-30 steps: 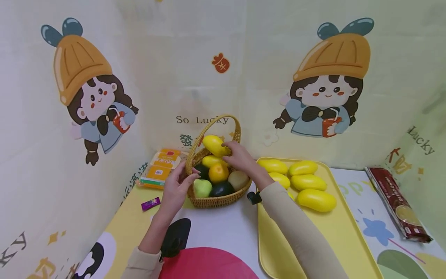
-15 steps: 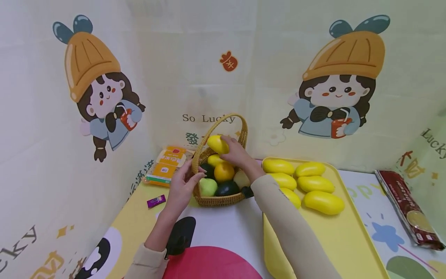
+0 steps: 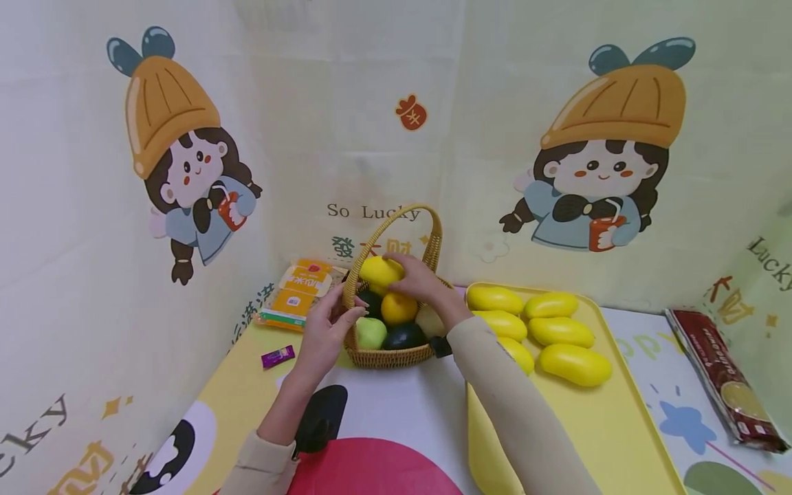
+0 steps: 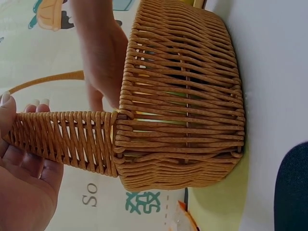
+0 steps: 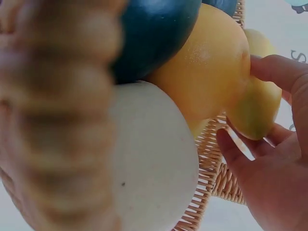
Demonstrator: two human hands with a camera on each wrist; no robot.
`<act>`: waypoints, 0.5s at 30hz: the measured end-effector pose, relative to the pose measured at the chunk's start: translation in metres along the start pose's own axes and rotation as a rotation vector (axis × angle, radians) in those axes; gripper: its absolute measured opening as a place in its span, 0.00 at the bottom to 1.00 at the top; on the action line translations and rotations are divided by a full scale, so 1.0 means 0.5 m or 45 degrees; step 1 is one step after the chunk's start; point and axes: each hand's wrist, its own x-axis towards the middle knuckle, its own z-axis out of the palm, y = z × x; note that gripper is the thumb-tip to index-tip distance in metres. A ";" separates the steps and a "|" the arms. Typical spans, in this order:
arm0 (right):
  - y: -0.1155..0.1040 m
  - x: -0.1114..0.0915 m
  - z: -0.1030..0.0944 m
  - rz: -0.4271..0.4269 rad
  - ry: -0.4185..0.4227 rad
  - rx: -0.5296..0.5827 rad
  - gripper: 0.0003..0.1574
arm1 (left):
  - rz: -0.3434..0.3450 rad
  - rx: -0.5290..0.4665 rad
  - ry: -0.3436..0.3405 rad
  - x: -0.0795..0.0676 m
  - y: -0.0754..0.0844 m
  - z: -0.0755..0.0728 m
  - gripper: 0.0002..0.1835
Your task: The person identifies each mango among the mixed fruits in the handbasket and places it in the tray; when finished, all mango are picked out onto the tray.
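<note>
My left hand point(image 3: 324, 323) holds the lower left end of the wicker basket's handle; in the left wrist view the thumb and fingers lie on either side of that woven handle point(image 4: 62, 139). Just under the handle's arch, my right hand point(image 3: 416, 278) grips a yellow mango point(image 3: 379, 272) over the back of the basket point(image 3: 390, 359). The right wrist view has this mango point(image 5: 260, 106) between thumb and fingers, next to an orange point(image 5: 207, 62). Also in the basket are a green apple-like fruit point(image 3: 371, 334), dark green avocado-like fruits point(image 3: 405, 335) and a pale round one point(image 5: 149, 159).
A yellow tray point(image 3: 575, 433) with several yellow mangoes point(image 3: 575, 364) stands right of the basket. An orange food package point(image 3: 293, 295) and a small purple packet point(image 3: 278, 357) lie to the left. A long brown snack packet point(image 3: 724, 378) lies far right. Printed cloth walls stand behind.
The right hand has lowered the mango into the basket's back, covering the yellow fruit seen there before. The left hand stays at the handle. The head view has shifted slightly.
</note>
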 end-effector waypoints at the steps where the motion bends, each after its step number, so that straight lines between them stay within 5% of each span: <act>1: 0.000 -0.001 -0.001 -0.004 0.008 -0.008 0.40 | -0.001 -0.004 0.001 0.000 -0.001 0.001 0.21; 15: 0.010 -0.056 -0.030 -0.099 0.116 0.116 0.36 | -0.022 -0.011 0.012 -0.003 0.003 0.004 0.24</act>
